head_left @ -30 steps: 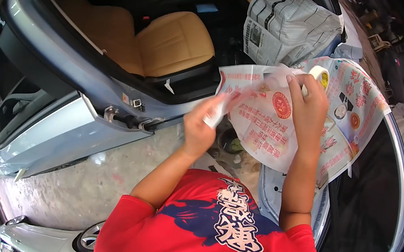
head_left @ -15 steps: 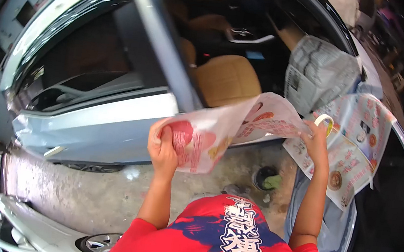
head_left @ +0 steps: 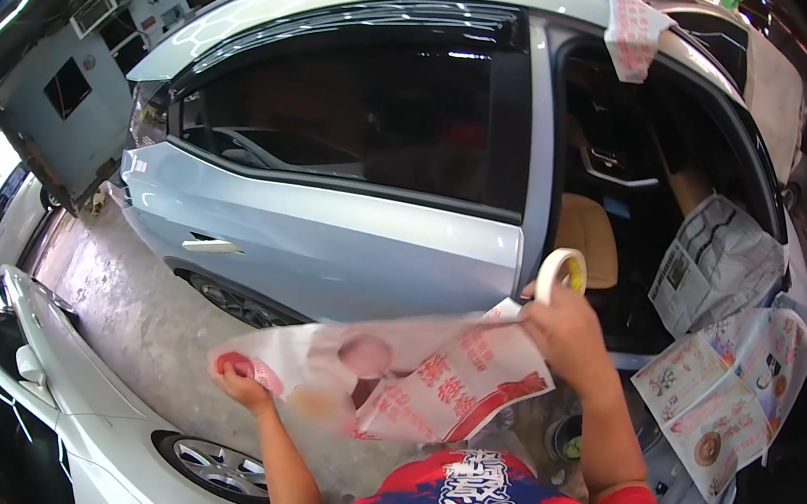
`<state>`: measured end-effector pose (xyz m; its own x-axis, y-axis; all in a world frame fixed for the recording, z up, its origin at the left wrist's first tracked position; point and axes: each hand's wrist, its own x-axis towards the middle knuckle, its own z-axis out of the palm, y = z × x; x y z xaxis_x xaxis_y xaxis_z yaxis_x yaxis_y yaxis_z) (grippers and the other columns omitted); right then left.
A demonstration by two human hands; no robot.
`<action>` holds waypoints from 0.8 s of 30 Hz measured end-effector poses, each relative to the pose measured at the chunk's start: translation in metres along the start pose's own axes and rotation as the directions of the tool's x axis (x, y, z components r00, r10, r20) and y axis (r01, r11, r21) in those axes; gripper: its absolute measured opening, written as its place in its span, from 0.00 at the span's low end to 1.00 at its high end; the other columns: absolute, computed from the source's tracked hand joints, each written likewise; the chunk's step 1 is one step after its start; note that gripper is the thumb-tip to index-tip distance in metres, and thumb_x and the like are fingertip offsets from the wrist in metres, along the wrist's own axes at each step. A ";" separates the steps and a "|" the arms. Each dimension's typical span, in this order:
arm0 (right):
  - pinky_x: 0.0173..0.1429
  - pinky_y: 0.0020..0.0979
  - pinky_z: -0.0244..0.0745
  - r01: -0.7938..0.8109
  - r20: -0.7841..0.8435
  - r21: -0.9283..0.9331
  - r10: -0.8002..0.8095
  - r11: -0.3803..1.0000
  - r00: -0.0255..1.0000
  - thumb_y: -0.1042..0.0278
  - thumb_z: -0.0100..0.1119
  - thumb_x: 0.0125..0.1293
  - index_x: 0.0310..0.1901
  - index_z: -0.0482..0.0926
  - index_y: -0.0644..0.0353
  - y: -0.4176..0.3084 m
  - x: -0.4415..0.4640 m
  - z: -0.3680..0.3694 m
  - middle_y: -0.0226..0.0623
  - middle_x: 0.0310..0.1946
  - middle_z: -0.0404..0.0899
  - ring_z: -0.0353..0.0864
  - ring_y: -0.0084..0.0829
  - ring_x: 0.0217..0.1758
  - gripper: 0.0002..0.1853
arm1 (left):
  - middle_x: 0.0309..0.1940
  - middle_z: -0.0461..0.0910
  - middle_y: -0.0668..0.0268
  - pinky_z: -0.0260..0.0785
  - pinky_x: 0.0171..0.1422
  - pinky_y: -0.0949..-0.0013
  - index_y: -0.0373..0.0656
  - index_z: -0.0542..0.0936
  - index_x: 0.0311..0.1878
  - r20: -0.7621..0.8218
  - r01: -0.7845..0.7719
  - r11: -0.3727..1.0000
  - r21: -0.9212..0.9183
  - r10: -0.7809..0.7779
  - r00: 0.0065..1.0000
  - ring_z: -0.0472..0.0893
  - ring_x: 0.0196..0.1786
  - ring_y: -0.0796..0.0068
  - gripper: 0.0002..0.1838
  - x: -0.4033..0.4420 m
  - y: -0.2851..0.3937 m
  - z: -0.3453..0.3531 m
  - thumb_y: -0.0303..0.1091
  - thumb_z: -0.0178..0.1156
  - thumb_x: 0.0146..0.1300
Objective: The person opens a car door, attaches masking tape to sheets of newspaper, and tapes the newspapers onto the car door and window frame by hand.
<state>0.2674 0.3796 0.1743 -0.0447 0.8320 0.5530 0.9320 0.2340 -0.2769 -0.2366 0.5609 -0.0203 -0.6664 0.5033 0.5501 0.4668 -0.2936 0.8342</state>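
Observation:
A long printed paper sheet [head_left: 418, 380] with red lettering and pictures is stretched between my two hands, slanting down to the left. My left hand [head_left: 248, 389] is closed on its lower left end. At the upper right end, my right hand [head_left: 565, 334] grips the sheet and also carries a roll of masking tape [head_left: 550, 270] at its fingers. Beyond the sheet stands a silver-blue car [head_left: 375, 238], its rear door shut and its front doorway open. My right hand is close to the door pillar.
Printed paper [head_left: 706, 410] covers part of the open front door at right. A newspaper sheet [head_left: 714, 265] hangs by the front opening, and another paper piece [head_left: 634, 34] lies on the roof edge. A bucket [head_left: 564, 438] sits on the floor; a white car [head_left: 74, 393] stands at lower left.
The view has swung left along the car. My hands have moved apart, drawing the sheet out longer; the left is now lower and the right, with the tape, is nearer the door pillar.

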 end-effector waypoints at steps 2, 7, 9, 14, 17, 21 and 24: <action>0.47 0.46 0.79 0.040 0.164 0.041 -0.046 0.998 0.985 0.67 0.68 0.59 0.36 0.82 0.57 -0.030 0.013 0.003 0.42 0.37 0.81 0.83 0.47 0.44 0.06 | 0.47 0.82 0.47 0.72 0.58 0.57 0.28 0.79 0.54 -0.056 -0.007 0.995 0.099 0.013 0.998 0.80 0.49 0.55 0.16 0.011 -0.002 -0.009 0.35 0.53 0.77; 0.43 0.46 0.78 0.269 0.254 0.253 -0.332 0.929 0.908 0.67 0.64 0.59 0.33 0.78 0.56 -0.055 0.026 0.058 0.41 0.34 0.78 0.83 0.45 0.41 0.05 | 0.47 0.83 0.52 0.72 0.55 0.58 0.31 0.79 0.52 0.091 0.455 0.888 0.063 -0.459 0.884 0.81 0.47 0.58 0.15 0.049 -0.065 -0.059 0.36 0.56 0.76; 0.43 0.46 0.78 0.264 0.279 0.317 -0.355 0.911 0.892 0.66 0.64 0.60 0.34 0.79 0.55 -0.047 0.025 0.079 0.41 0.34 0.78 0.83 0.46 0.40 0.05 | 0.50 0.84 0.53 0.74 0.55 0.60 0.32 0.81 0.56 -0.002 0.474 0.880 -0.034 -0.474 0.880 0.82 0.49 0.61 0.17 0.054 -0.070 -0.075 0.37 0.56 0.77; 0.43 0.46 0.78 0.109 0.314 0.384 -0.241 0.917 0.919 0.64 0.64 0.67 0.38 0.83 0.53 -0.010 0.030 0.106 0.41 0.34 0.80 0.83 0.47 0.40 0.05 | 0.55 0.83 0.54 0.76 0.61 0.62 0.32 0.80 0.63 -0.398 0.196 0.981 0.007 -0.177 0.900 0.83 0.55 0.61 0.21 0.089 0.033 -0.068 0.41 0.55 0.80; 0.44 0.47 0.78 -0.045 0.288 0.312 -0.049 0.949 0.956 0.61 0.64 0.68 0.39 0.82 0.53 0.027 0.031 0.101 0.41 0.33 0.79 0.84 0.47 0.40 0.07 | 0.53 0.84 0.58 0.76 0.59 0.65 0.33 0.83 0.59 -0.380 -0.083 0.990 -0.115 0.034 0.925 0.83 0.53 0.66 0.19 0.113 0.135 -0.027 0.40 0.57 0.80; 0.45 0.46 0.79 -0.240 0.215 0.358 0.171 0.902 0.962 0.59 0.63 0.72 0.41 0.86 0.55 0.071 0.032 0.079 0.44 0.37 0.82 0.84 0.50 0.41 0.09 | 0.44 0.85 0.69 0.74 0.50 0.74 0.37 0.84 0.55 -0.148 -0.088 0.978 -0.190 0.060 0.987 0.81 0.43 0.79 0.11 0.131 0.223 0.047 0.33 0.61 0.77; 0.44 0.46 0.79 -0.313 0.195 0.329 0.260 0.891 0.946 0.59 0.63 0.72 0.40 0.86 0.56 0.084 0.027 0.065 0.45 0.36 0.83 0.84 0.51 0.40 0.10 | 0.49 0.86 0.64 0.74 0.58 0.71 0.38 0.85 0.54 -0.068 -0.361 0.933 -0.007 0.359 0.931 0.83 0.49 0.76 0.10 0.149 0.253 0.121 0.30 0.59 0.77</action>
<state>0.3209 0.4547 0.1147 0.1304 0.9456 0.2979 0.7262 0.1135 -0.6781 -0.1475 0.6599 0.2675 -0.4919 0.3078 0.8144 0.6717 -0.4610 0.5799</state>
